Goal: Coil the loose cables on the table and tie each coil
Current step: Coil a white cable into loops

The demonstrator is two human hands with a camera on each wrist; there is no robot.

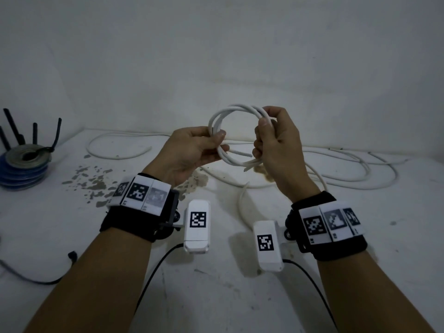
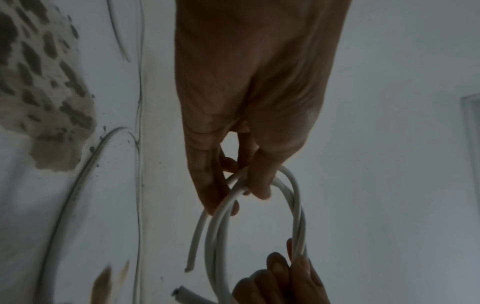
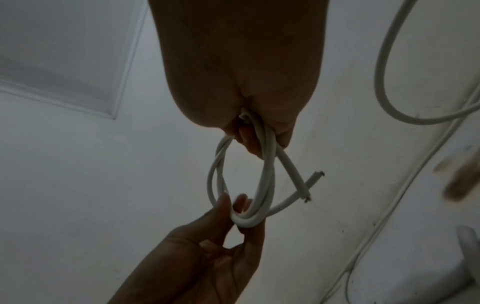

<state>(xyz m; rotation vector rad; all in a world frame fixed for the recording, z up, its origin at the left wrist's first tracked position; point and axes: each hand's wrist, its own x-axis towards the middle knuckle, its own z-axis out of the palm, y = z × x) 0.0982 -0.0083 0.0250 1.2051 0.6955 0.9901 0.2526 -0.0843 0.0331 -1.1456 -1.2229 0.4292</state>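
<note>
Now both hands have one white coil (image 1: 236,135) up off the counter (image 1: 216,280), ready for its tie.

Over by the counter's left edge sits a stack of tape rolls (image 1: 22,168) with black cable ties (image 1: 36,133) standing behind it, likely the binding supply. Next, the left hand (image 1: 189,152) pinches the coil's left side between thumb and fingers, and the right hand (image 1: 278,143) curls its fingers round the right side; holding opposite sides looks meant to stop the turns springing apart. I count roughly three turns and two cut ends (image 3: 315,179) poking out loose. Further right, more loose cables (image 1: 355,171) sprawl toward the back-right corner; how many, I can't tell.
</note>
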